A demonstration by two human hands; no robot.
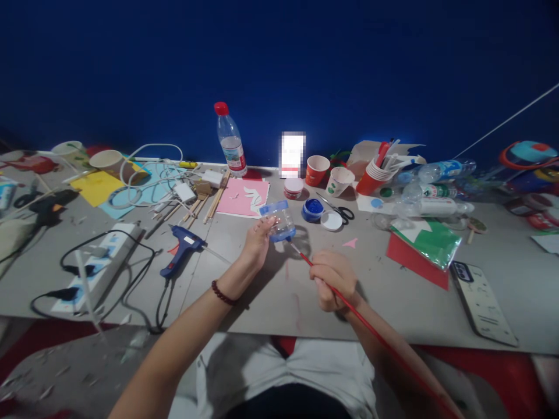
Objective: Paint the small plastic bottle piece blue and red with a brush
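My left hand (261,237) grips a clear plastic bottle piece (283,220) with blue along its edges, held above the table. In my right hand (332,281) is a long red paintbrush (358,315), its blue-coated tip touching or very near the lower edge of the bottle piece. Just beyond, an uncapped jar of blue paint (312,210) stands with a white lid (331,220) beside it. Black-handled scissors (345,214) lie behind that lid. Pink paper with white cut-outs (242,196) rests to the left of the bottle piece.
On the left are a blue glue gun (183,247), a white power strip (101,270) and tangled cables. An upright red-capped bottle (230,142) and paper cups (317,170) stand at the back. To the right lie plastic bottles (437,191), green paper (430,241) and a phone (483,302).
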